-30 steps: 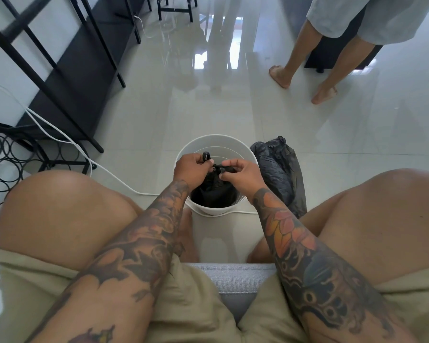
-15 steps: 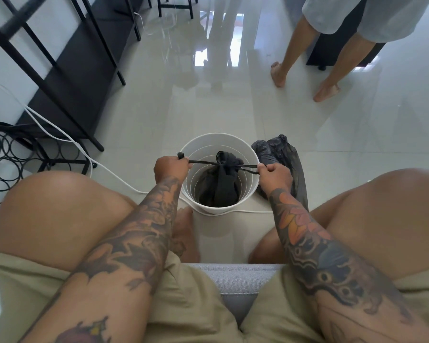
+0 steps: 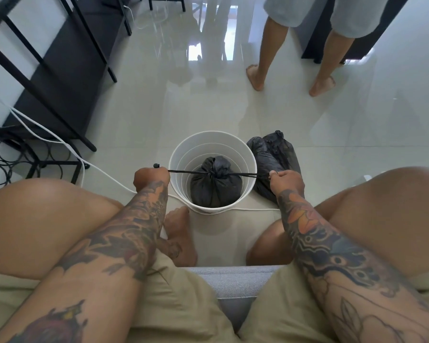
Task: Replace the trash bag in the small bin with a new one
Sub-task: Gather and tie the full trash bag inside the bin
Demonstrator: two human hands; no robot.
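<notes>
A small white bin (image 3: 248, 154) stands on the floor between my knees. Inside it sits a black trash bag (image 3: 214, 188), cinched at the neck by a black drawstring (image 3: 186, 172) stretched taut across the bin's mouth. My left hand (image 3: 151, 179) grips the left end of the string just outside the bin's left rim, with a knotted tip poking out above the fist. My right hand (image 3: 286, 180) grips the right end just past the right rim. A second crumpled black bag (image 3: 274, 154) lies on the floor against the bin's right side, partly behind my right hand.
A white cable (image 3: 60, 142) runs across the floor from the left and around the bin's base. Black metal racks (image 3: 47, 78) stand at the left. Another person's bare legs (image 3: 292, 70) stand at the back right. I sit on a grey seat (image 3: 233, 280).
My hands were together over the bin working at the bag's neck; they have pulled apart sideways, drawing the string tight and closing the bag's neck.
</notes>
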